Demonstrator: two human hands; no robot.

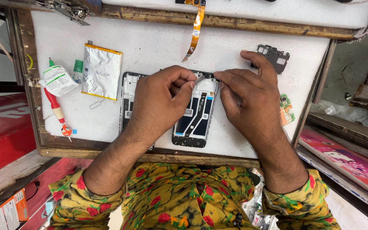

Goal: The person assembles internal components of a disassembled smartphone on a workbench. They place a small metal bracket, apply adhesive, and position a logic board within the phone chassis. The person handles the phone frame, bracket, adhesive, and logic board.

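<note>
While both hands hover over the opened phone frame (192,115) on the white work mat (158,42), the left hand (160,100) and right hand (252,98) each pinch one end of a small silvery strip (199,79) above the frame's top edge, fingers nearly closed. What the strip is cannot be made out. Left of the frame lie a silver battery (102,71) and a red-handled tool (56,110); the left hand hides the frame's middle.

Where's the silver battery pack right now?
In the head view, the silver battery pack lies flat on the white mat, at the person's left, between the glue tube and the opened phone frame.
</note>
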